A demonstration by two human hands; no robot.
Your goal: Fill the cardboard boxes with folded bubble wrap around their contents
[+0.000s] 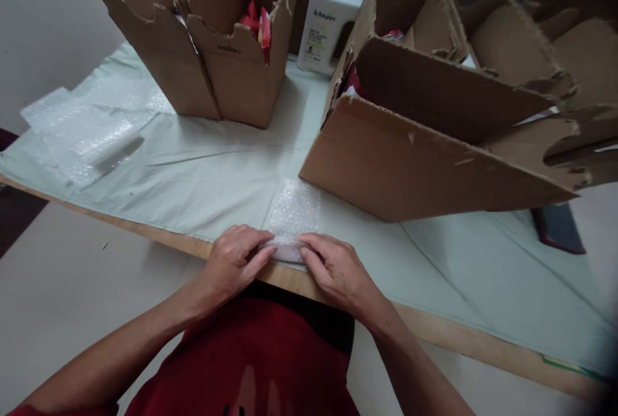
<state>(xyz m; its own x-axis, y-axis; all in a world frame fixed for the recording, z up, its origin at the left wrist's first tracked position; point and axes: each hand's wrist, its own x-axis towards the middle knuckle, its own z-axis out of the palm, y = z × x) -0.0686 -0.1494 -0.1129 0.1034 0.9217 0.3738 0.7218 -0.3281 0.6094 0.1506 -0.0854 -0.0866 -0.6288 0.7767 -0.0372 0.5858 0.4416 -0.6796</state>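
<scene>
A strip of bubble wrap (295, 205) lies on the cloth at the table's front edge, its near end folded or rolled into a small bundle. My left hand (240, 254) pinches the left end of that bundle between thumb and fingers. At the opposite end, my right hand (334, 266) grips it the same way. Whether anything is wrapped inside I cannot make out. The far part of the strip lies flat, close to the corner of a cardboard box.
More bubble wrap (91, 123) lies at the left. Cut cardboard boxes (241, 81) with red packets (258, 23) stand behind, and larger cardboard boxes (425, 158) at the right. Between them stands a white bottle with a green cap (322, 23). A dark flat object (559, 228) lies right.
</scene>
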